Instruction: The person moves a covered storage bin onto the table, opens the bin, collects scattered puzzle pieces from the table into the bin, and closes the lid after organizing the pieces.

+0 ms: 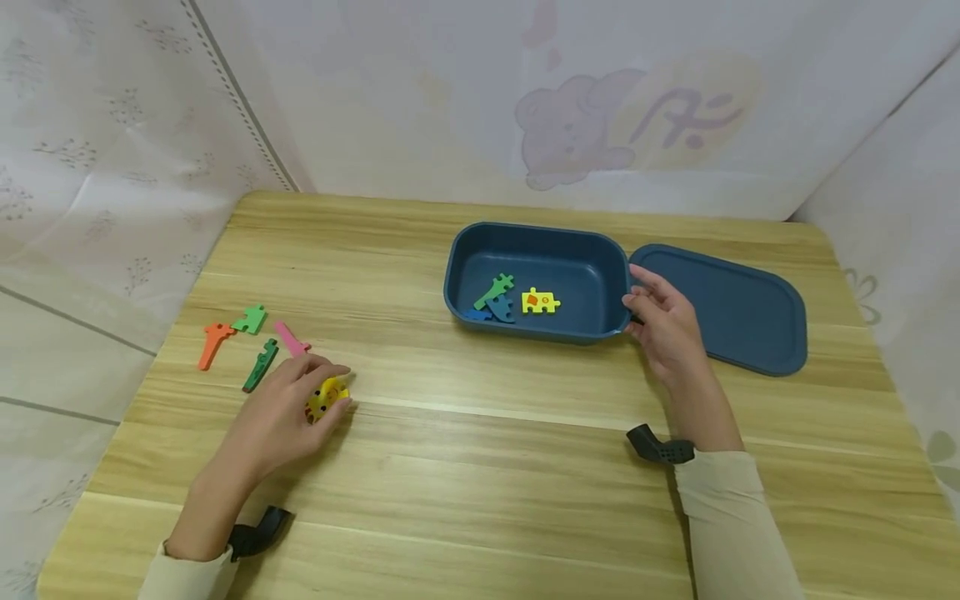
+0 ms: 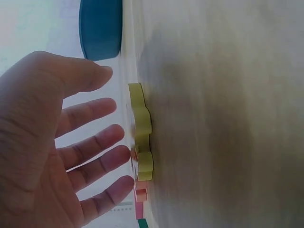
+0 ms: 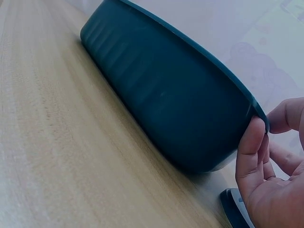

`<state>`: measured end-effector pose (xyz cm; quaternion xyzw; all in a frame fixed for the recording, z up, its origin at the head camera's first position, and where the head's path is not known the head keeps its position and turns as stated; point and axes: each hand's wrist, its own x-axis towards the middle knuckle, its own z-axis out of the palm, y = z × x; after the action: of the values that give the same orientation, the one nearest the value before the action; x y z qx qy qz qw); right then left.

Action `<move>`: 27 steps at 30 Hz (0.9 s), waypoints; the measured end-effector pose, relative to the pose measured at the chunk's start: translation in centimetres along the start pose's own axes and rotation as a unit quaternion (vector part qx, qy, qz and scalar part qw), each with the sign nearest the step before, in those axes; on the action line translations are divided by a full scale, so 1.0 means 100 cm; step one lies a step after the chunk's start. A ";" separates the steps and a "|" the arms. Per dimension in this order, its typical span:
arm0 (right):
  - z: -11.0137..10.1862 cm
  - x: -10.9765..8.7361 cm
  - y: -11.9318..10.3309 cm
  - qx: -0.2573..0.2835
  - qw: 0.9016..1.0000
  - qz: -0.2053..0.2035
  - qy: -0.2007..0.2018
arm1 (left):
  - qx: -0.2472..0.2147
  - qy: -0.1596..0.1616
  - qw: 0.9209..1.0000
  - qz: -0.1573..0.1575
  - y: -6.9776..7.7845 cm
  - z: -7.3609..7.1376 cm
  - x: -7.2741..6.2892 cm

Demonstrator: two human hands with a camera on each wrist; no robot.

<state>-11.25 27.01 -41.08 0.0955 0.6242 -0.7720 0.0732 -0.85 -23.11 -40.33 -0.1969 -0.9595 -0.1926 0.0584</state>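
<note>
My left hand [image 1: 277, 421] hovers over a yellow puzzle piece [image 1: 330, 397] with a face printed on it, lying on the table at left. In the left wrist view the fingers are spread beside the yellow piece's wavy edge, gripping nothing. My right hand [image 1: 671, 337] pinches the right rim of a dark blue box [image 1: 525, 332], thumb and fingers on either side of it in the right wrist view. Inside the box lie a yellow piece [image 1: 540, 302], a green piece [image 1: 491, 293] and blue pieces [image 1: 501, 309].
Left of the left hand lie an orange piece [image 1: 215, 343], a light green piece [image 1: 251, 320], a dark green piece [image 1: 261, 365] and a pink piece [image 1: 291, 337]. The box's flat blue lid [image 1: 738, 312] rests at right, partly behind the right hand. Patterned cloth [image 1: 420, 100] hangs behind the table.
</note>
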 end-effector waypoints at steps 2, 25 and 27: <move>-0.001 0.000 0.000 -0.003 1.000 0.001 0.002 | 0.005 -0.003 1.000 0.002 0.000 0.000 -0.002; -0.003 0.001 0.002 -0.013 1.000 -0.001 -0.004 | 0.022 -0.035 0.999 -0.018 0.002 0.003 -0.012; -0.003 0.001 0.002 -0.011 1.000 -0.002 -0.004 | 0.020 -0.041 0.999 -0.024 0.003 0.002 -0.011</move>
<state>-11.29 27.22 -41.35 0.0901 0.6328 -0.7653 0.0755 0.28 -23.16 -40.62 -0.1805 -0.9693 -0.1662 0.0187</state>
